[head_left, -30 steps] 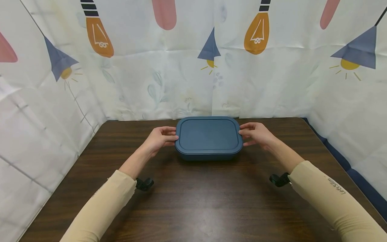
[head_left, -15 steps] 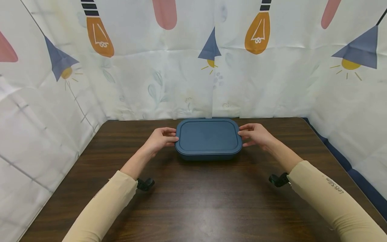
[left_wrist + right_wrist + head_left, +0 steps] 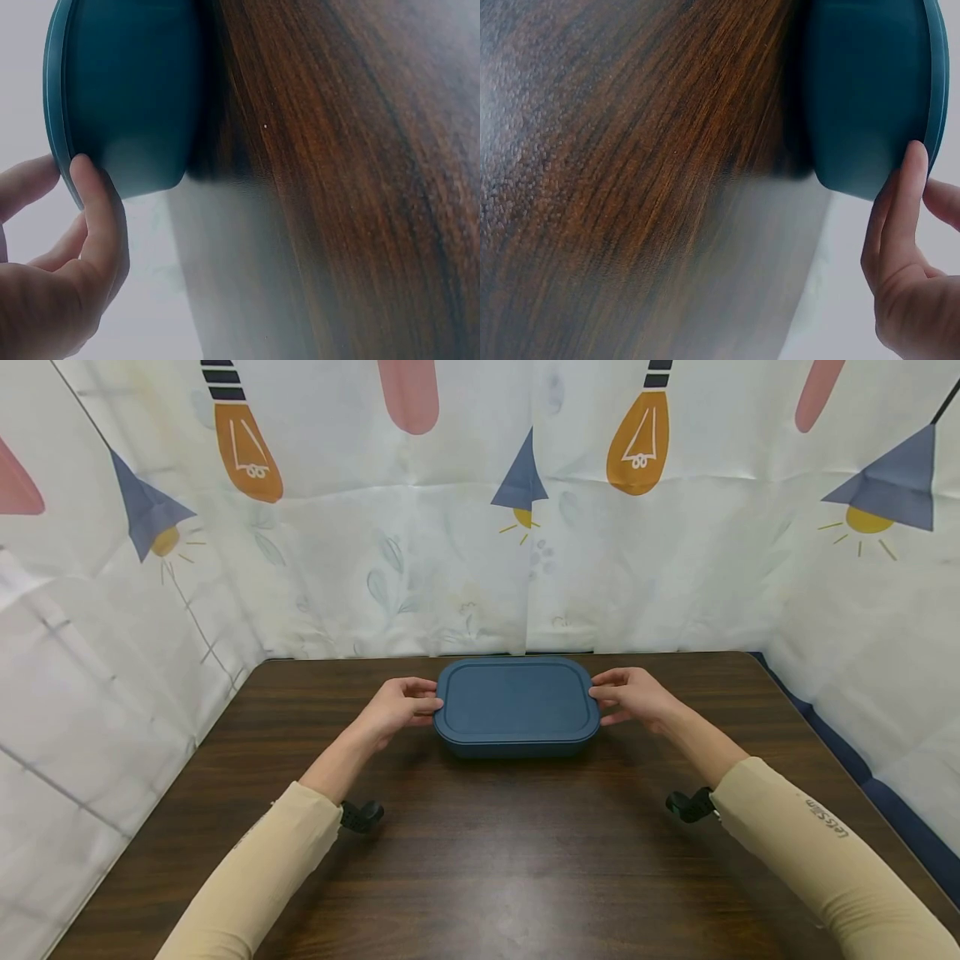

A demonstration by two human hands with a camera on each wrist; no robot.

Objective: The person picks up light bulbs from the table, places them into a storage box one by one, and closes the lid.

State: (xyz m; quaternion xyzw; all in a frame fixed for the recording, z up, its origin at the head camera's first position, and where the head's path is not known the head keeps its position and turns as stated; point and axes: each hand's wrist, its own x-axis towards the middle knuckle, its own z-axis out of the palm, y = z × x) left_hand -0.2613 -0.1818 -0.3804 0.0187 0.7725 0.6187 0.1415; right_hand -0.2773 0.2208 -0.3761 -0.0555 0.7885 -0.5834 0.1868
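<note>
A dark blue rectangular lidded food container [image 3: 517, 748] with rounded corners stands at the far middle of the table. Its flat lid [image 3: 517, 700] is on top. At its left end my left hand [image 3: 388, 703] pinches the lid's rim. In the left wrist view, fingertips [image 3: 84, 166] lie against the wall just under that rim, with another digit on the lid's side. My right hand [image 3: 636, 693] grips the opposite end in the same way. One finger [image 3: 913, 161] of it lies along the wall below the rim in the right wrist view.
The dark wooden table [image 3: 480, 843] extends toward me and to both sides. Behind its far edge hangs a white curtain [image 3: 337, 568] printed with lamps and bulbs, close to the container. Dark blue fabric [image 3: 877, 785] runs along the right edge.
The far edge of the lid has come down slightly in the head view, while the container's near side stays put. My right hand has shifted a little left; the left hand hardly moves.
</note>
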